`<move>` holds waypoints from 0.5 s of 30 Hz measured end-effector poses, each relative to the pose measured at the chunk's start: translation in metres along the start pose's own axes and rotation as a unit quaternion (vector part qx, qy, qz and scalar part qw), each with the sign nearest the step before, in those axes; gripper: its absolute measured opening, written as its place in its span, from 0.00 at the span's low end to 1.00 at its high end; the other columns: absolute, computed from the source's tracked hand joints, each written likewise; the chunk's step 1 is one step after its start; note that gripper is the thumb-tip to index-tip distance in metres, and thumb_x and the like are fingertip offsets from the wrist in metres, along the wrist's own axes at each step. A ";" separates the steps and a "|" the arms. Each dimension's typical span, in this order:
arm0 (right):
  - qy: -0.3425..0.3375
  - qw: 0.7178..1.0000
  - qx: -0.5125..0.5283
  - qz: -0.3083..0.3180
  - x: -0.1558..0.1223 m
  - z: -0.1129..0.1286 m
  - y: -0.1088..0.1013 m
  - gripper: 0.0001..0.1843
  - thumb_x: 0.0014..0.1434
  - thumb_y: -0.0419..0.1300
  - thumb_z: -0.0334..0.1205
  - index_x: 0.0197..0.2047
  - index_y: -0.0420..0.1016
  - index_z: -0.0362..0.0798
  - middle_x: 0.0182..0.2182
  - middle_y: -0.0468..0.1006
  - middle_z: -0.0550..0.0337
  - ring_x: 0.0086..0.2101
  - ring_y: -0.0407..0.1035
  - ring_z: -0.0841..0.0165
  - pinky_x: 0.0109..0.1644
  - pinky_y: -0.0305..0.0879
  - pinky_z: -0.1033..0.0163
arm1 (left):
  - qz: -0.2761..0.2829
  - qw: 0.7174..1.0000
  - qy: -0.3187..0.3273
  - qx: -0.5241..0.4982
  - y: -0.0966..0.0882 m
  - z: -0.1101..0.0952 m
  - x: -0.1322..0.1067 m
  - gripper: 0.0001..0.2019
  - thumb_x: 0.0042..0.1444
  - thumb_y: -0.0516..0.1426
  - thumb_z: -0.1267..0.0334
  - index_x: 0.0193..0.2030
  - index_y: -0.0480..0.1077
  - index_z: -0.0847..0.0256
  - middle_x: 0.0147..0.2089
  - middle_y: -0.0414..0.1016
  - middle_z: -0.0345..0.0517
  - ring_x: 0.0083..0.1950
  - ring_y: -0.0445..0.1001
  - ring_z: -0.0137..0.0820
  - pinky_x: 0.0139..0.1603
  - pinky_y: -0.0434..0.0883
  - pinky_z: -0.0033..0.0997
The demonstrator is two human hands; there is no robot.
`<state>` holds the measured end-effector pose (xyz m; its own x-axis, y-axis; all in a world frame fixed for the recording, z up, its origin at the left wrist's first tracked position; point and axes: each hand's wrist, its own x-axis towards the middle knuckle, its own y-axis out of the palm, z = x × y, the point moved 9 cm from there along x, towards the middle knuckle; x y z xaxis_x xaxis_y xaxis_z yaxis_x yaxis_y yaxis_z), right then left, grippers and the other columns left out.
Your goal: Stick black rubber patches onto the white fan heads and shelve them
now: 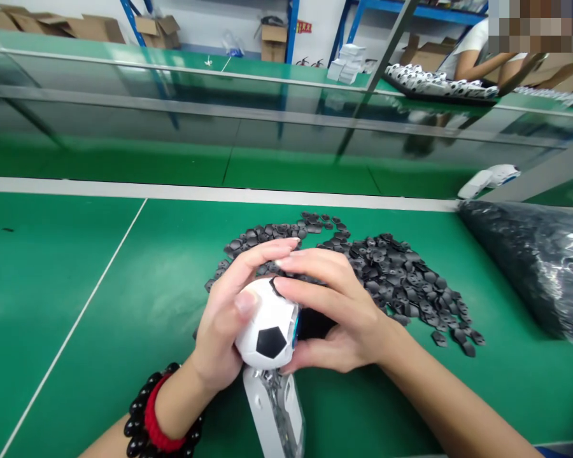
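Observation:
Between my hands is a white soccer-ball-shaped device (251,346) with black pentagon patches and a blue strip on its right side. A white handle-like part (262,413), with a clear or shiny middle, extends below it toward me; whether the two are joined is unclear. My left hand (222,324) wraps the ball's left side, thumb on top. My right hand (339,302) closes on the right side, its fingers by a black patch (277,287) near the top and its thumb low on the ball. Just beyond my hands lies a spread pile of small black pentagonal pieces (410,280).
A black plastic bag (535,261) lies at the right on the green table (76,280). Past the white edge strip is a glassy divider; a white device (489,180) rests near it. Across, a person sits by a tray of spotted balls (439,83). Cardboard boxes (157,32) stand behind.

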<state>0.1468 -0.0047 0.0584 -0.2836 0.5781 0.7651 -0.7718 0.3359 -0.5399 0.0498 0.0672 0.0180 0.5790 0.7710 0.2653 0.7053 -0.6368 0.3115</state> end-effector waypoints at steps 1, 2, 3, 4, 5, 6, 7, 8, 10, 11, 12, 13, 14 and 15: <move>0.001 1.000 -0.001 -0.009 -0.001 0.001 -0.001 0.28 0.65 0.65 0.56 0.57 0.73 0.42 0.52 0.79 0.45 0.58 0.71 0.61 0.65 0.66 0.56 | 0.003 0.999 0.026 0.037 -0.001 -0.006 0.000 0.18 0.63 0.56 0.51 0.54 0.78 0.53 0.62 0.76 0.43 0.67 0.69 0.43 0.69 0.65 0.41; 0.001 1.000 0.003 -0.020 -0.003 0.001 -0.001 0.28 0.64 0.65 0.55 0.57 0.73 0.42 0.52 0.80 0.47 0.56 0.72 0.62 0.64 0.67 0.57 | 0.007 0.997 0.047 0.063 -0.002 -0.011 -0.001 0.17 0.64 0.56 0.52 0.54 0.78 0.53 0.62 0.76 0.43 0.66 0.68 0.43 0.69 0.64 0.43; 0.000 1.000 0.009 -0.028 -0.004 0.002 -0.001 0.28 0.64 0.66 0.54 0.58 0.72 0.42 0.51 0.80 0.48 0.56 0.72 0.62 0.64 0.68 0.58 | 0.011 0.995 0.064 0.077 -0.002 -0.015 -0.001 0.16 0.64 0.56 0.53 0.54 0.78 0.53 0.61 0.76 0.43 0.66 0.69 0.43 0.69 0.65 0.43; -0.002 0.999 0.016 -0.034 -0.004 0.003 -0.001 0.28 0.64 0.67 0.52 0.59 0.72 0.42 0.52 0.80 0.48 0.55 0.73 0.62 0.63 0.68 0.58 | 0.014 0.994 0.076 0.082 -0.001 -0.017 -0.001 0.16 0.64 0.56 0.53 0.54 0.78 0.53 0.60 0.77 0.43 0.65 0.69 0.43 0.68 0.66 0.43; -0.002 0.999 0.023 -0.037 -0.005 0.004 0.000 0.28 0.64 0.67 0.51 0.59 0.71 0.42 0.52 0.80 0.48 0.56 0.73 0.62 0.63 0.68 0.58 | 0.015 0.993 0.083 0.082 -0.001 -0.018 -0.001 0.16 0.64 0.56 0.54 0.54 0.77 0.53 0.60 0.77 0.43 0.64 0.70 0.42 0.67 0.66 0.43; -0.002 0.999 0.028 -0.037 -0.005 0.004 0.001 0.28 0.64 0.68 0.49 0.59 0.71 0.41 0.53 0.80 0.47 0.56 0.72 0.62 0.64 0.68 0.58 | 0.017 0.993 0.087 0.080 -0.001 -0.018 -0.001 0.16 0.64 0.56 0.54 0.54 0.77 0.54 0.59 0.78 0.44 0.63 0.71 0.42 0.66 0.67 0.43; -0.001 0.999 0.033 -0.036 -0.005 0.004 0.001 0.27 0.64 0.67 0.48 0.59 0.71 0.40 0.53 0.79 0.46 0.57 0.72 0.62 0.64 0.68 0.58 | 0.018 0.993 0.090 0.080 -0.001 -0.018 0.000 0.16 0.64 0.56 0.54 0.54 0.77 0.54 0.59 0.78 0.44 0.62 0.72 0.41 0.66 0.68 0.42; 0.001 0.999 0.040 -0.036 -0.005 0.004 0.002 0.27 0.65 0.67 0.48 0.59 0.71 0.40 0.53 0.80 0.45 0.57 0.72 0.62 0.64 0.68 0.57 | 0.019 0.992 0.094 0.083 -0.001 -0.018 0.000 0.16 0.64 0.55 0.54 0.54 0.77 0.54 0.58 0.78 0.44 0.62 0.72 0.41 0.65 0.68 0.42; 0.001 0.998 0.057 -0.032 -0.005 0.003 0.003 0.26 0.65 0.66 0.47 0.59 0.71 0.39 0.53 0.80 0.43 0.58 0.72 0.62 0.65 0.68 0.56 | 0.019 0.988 0.111 0.104 -0.001 -0.021 -0.001 0.16 0.65 0.55 0.54 0.53 0.77 0.55 0.57 0.79 0.46 0.60 0.73 0.41 0.64 0.69 0.43; 0.002 0.998 0.063 -0.027 -0.005 0.002 0.003 0.25 0.66 0.66 0.46 0.59 0.71 0.38 0.52 0.80 0.42 0.58 0.72 0.62 0.65 0.67 0.56 | 0.019 0.984 0.130 0.124 0.000 -0.025 -0.002 0.16 0.65 0.55 0.54 0.53 0.77 0.56 0.56 0.79 0.47 0.60 0.74 0.42 0.63 0.70 0.44; 0.004 0.998 0.066 -0.020 -0.005 0.001 0.004 0.24 0.67 0.65 0.45 0.59 0.70 0.39 0.53 0.80 0.42 0.58 0.72 0.62 0.66 0.67 0.55 | 0.020 0.977 0.151 0.150 0.001 -0.029 -0.003 0.17 0.65 0.55 0.53 0.53 0.77 0.57 0.56 0.79 0.48 0.59 0.74 0.42 0.63 0.70 0.44; 0.006 0.998 0.067 -0.012 -0.005 0.000 0.004 0.23 0.67 0.64 0.45 0.59 0.70 0.39 0.53 0.80 0.41 0.59 0.71 0.63 0.66 0.66 0.55 | 0.022 0.968 0.173 0.179 0.002 -0.034 -0.005 0.17 0.65 0.55 0.52 0.53 0.77 0.58 0.55 0.79 0.49 0.59 0.74 0.43 0.62 0.71 0.45; 0.009 0.998 0.066 -0.004 -0.006 -0.001 0.005 0.22 0.68 0.64 0.44 0.59 0.70 0.40 0.54 0.80 0.41 0.60 0.71 0.63 0.67 0.65 0.55 | 0.024 0.959 0.191 0.207 0.003 -0.038 -0.007 0.18 0.64 0.56 0.51 0.53 0.78 0.58 0.55 0.79 0.50 0.58 0.75 0.43 0.62 0.71 0.45; 0.011 0.998 0.067 0.002 -0.006 -0.002 0.006 0.21 0.68 0.63 0.44 0.59 0.70 0.41 0.55 0.79 0.42 0.61 0.70 0.64 0.68 0.64 0.55 | 0.024 0.951 0.203 0.230 0.004 -0.041 -0.008 0.19 0.64 0.56 0.49 0.52 0.78 0.58 0.54 0.80 0.51 0.56 0.76 0.43 0.61 0.72 0.44</move>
<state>0.1447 -0.0047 0.0497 -0.2756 0.5968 0.7536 -0.8403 0.2312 -0.4904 0.0315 0.0578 0.0542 0.4747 0.6152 0.6295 0.8409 -0.5282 -0.1179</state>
